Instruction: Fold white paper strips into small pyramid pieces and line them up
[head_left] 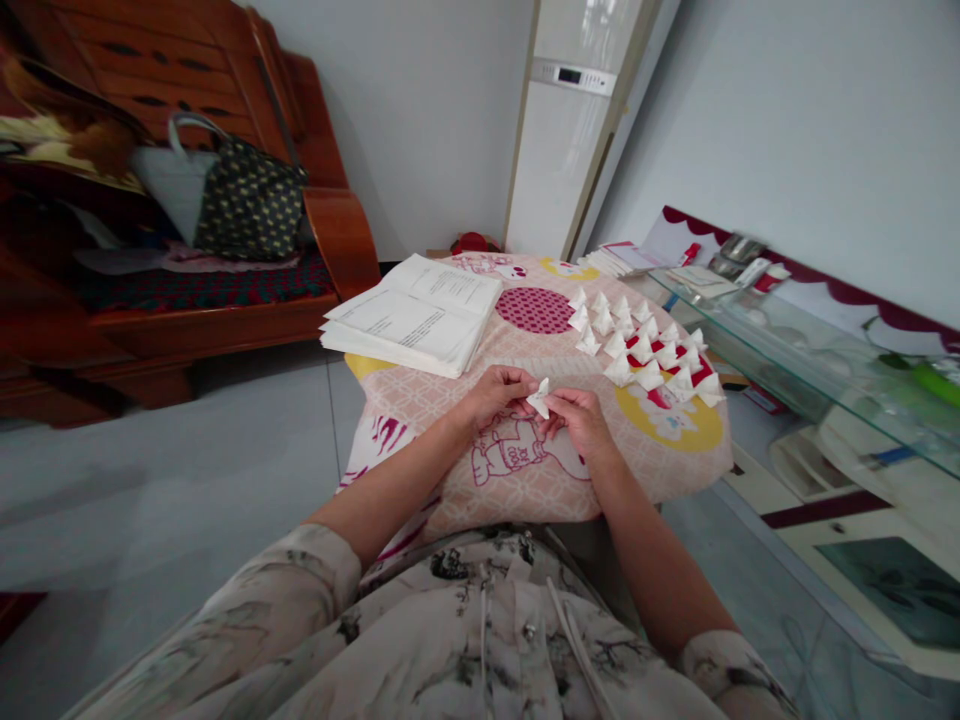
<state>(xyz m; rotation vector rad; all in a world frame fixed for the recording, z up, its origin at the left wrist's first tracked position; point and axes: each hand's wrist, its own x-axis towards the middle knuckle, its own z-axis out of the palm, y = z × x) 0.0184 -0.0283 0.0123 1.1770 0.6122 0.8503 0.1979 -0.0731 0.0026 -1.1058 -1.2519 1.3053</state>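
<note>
A small folded white paper piece is pinched between both my hands above a patterned pink cloth that covers a small table. My left hand grips its left side with curled fingers. My right hand grips its right side, fingers also closed. Beyond my hands, several similar folded white paper pieces lie in rows on the cloth at the right. A stack of printed white sheets lies on the cloth's far left.
A glass-topped low table with cups and papers runs along the right. A wooden bench with a dark dotted bag stands at the left. A white standing air conditioner is at the back. Grey floor lies to the left.
</note>
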